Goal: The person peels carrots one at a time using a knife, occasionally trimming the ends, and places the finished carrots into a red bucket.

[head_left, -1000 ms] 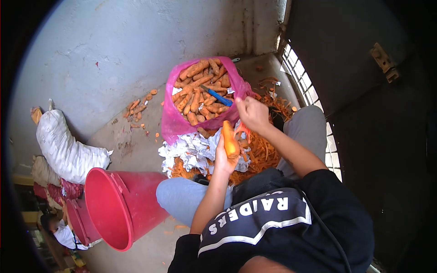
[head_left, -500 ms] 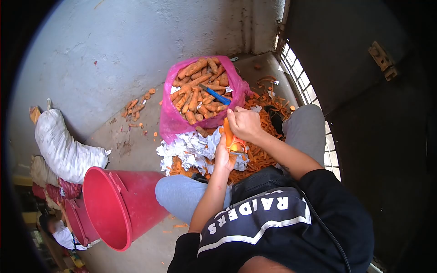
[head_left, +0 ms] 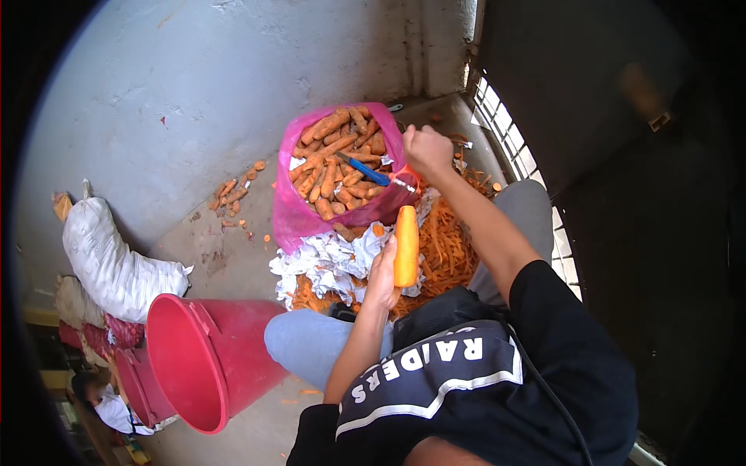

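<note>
- Our left hand (head_left: 382,273) wraps one peeled carrot (head_left: 406,247), upright above the peelings (head_left: 447,248).
- Our right hand (head_left: 426,149) clenches one orange peeler (head_left: 404,181) beside one pink bag (head_left: 291,213).
- We count two red buckets (head_left: 241,351) at left.

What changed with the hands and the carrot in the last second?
The right hand, gripping the peeler, swept off the carrot and away toward the pink bag. The left hand kept hold of the carrot; nothing was let go. The pink bag and red bucket stayed put.
</note>
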The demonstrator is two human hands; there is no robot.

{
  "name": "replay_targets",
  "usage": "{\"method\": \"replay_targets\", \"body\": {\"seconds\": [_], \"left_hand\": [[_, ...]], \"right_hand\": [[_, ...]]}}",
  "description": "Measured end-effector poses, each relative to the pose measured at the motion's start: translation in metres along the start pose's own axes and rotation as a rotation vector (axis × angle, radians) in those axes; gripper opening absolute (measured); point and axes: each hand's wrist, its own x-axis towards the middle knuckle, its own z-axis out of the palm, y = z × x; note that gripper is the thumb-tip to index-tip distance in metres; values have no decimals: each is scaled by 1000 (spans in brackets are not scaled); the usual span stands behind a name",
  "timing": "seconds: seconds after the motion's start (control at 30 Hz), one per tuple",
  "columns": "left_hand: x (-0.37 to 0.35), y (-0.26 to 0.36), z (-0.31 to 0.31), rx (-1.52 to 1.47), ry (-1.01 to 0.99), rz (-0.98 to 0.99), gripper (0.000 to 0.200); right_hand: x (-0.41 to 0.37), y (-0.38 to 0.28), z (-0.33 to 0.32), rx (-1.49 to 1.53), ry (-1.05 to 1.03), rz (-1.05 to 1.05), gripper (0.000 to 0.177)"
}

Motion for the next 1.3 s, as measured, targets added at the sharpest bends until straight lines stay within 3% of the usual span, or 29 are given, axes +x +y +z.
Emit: {"method": "replay_targets", "body": {"seconds": [0.1, 0.2, 0.33, 0.47, 0.8, 0.9, 1.0, 1.13, 1.27, 1.3], "left_hand": [[9, -5, -8, -139, 13, 6, 47], [15, 0, -9, -360, -29, -22, 44], [27, -6, -23, -419, -47, -27, 42], [46, -21, -41, -499, 67, -61, 42], [33, -13, -19, -351, 211, 61, 39], [26, -6, -22, -249, 142, 123, 38], [19, -2, -12, -86, 296, 99, 38], [-6, -8, 2, 27, 185, 7, 42], [12, -4, -14, -246, 63, 75, 46], [18, -7, -26, -299, -16, 10, 50]], "right_hand": [[4, 6, -5, 99, 38, 122, 51], [-18, -6, -20, 269, -71, 227, 50], [-73, -28, -40, 389, -135, -43, 47], [-102, -49, -58, 436, -194, -146, 43], [-101, -56, -47, 310, -251, -222, 43], [-96, -62, -45, 326, -274, -258, 45], [-73, -55, -18, 206, -255, -61, 46], [-7, -18, 0, 35, 29, -107, 46], [3, -15, -10, 116, 22, -16, 45], [-5, -21, -18, 157, 2, -17, 45]]}}
